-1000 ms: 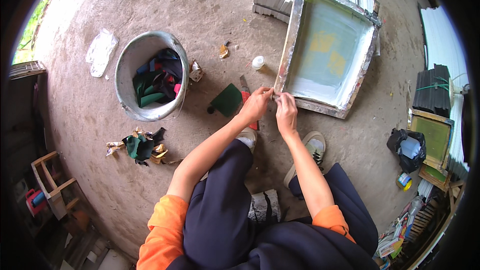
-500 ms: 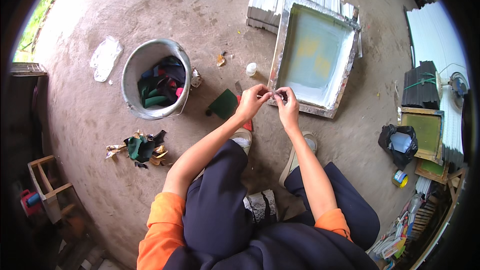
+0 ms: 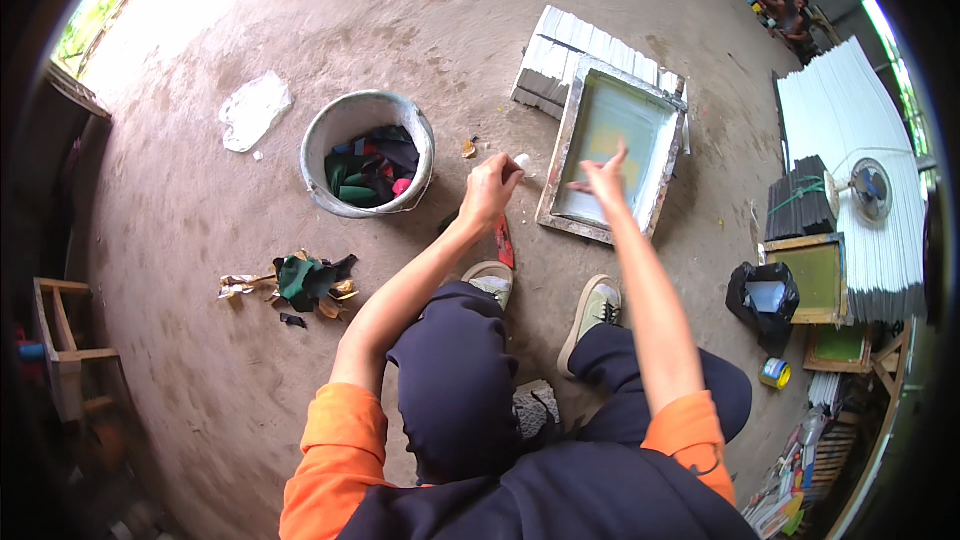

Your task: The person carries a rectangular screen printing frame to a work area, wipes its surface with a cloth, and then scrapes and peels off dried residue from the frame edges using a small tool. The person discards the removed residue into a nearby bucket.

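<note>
My left hand (image 3: 490,188) is raised above the floor, its fingers curled together. Whatever is in them, if anything, is hidden. My right hand (image 3: 606,180) has its fingers spread, slightly blurred, over the near part of a wooden-framed printing screen (image 3: 660,180). Yellowish patches mark the screen's pale green mesh. Its far end leans on a stack of white sheets (image 3: 545,68). Just beyond my left hand stands a small white container (image 3: 523,162). Below that hand, near my left shoe, lies a red strip-like thing (image 3: 504,243), partly hidden.
A grey bucket (image 3: 312,155) with dark, green and red cloth scraps stands left. Nearer lies a scrap heap (image 3: 305,278); farther off, a crumpled plastic sheet (image 3: 255,112). At right are a black bag (image 3: 765,325), yellow-blue tin (image 3: 775,373), more screens (image 3: 805,275) and a fan (image 3: 870,190). A person (image 3: 795,20) is far right.
My hands, together at the screen's near left corner before, have parted. The left has drawn left; the right has opened and moved out over the screen. The view has shifted too.
</note>
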`<move>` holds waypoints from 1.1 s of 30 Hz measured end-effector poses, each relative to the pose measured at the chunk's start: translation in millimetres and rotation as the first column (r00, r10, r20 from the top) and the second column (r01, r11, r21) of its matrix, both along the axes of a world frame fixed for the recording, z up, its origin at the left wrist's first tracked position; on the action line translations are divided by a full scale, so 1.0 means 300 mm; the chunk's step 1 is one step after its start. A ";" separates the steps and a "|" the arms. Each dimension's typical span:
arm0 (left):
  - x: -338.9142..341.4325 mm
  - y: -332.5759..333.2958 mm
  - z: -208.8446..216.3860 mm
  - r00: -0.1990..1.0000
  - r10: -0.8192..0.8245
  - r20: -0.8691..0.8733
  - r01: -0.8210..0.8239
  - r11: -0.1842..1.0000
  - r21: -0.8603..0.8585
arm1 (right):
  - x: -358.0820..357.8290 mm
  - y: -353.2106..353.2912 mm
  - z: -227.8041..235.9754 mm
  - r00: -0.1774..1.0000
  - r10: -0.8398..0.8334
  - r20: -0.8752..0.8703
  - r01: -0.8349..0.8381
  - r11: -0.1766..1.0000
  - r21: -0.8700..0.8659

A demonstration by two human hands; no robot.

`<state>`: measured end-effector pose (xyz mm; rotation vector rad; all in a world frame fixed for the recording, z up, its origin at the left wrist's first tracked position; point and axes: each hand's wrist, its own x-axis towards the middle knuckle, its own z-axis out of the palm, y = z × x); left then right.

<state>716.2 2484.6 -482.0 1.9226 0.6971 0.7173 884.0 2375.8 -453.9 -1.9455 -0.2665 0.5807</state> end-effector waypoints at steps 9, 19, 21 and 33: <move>0.026 0.123 -0.126 0.904 -0.038 -0.425 0.189 0.929 0.319 | 0.321 -0.207 0.231 0.641 0.728 0.243 -0.399 0.586 -0.705; 0.133 0.119 -0.359 0.847 -0.021 -0.532 0.139 0.973 0.184 | 0.267 -0.226 -0.378 0.480 0.860 0.171 -0.693 0.491 -0.528; 0.140 0.085 -0.375 0.861 -0.025 -0.508 0.170 0.955 0.242 | 0.249 -0.237 -0.465 0.448 0.845 0.290 -0.669 0.533 -0.518; 0.221 -0.015 -0.419 0.846 -0.103 -0.523 0.281 0.920 0.273 | 0.264 -0.190 -0.566 0.487 0.785 0.383 -0.645 0.619 -0.448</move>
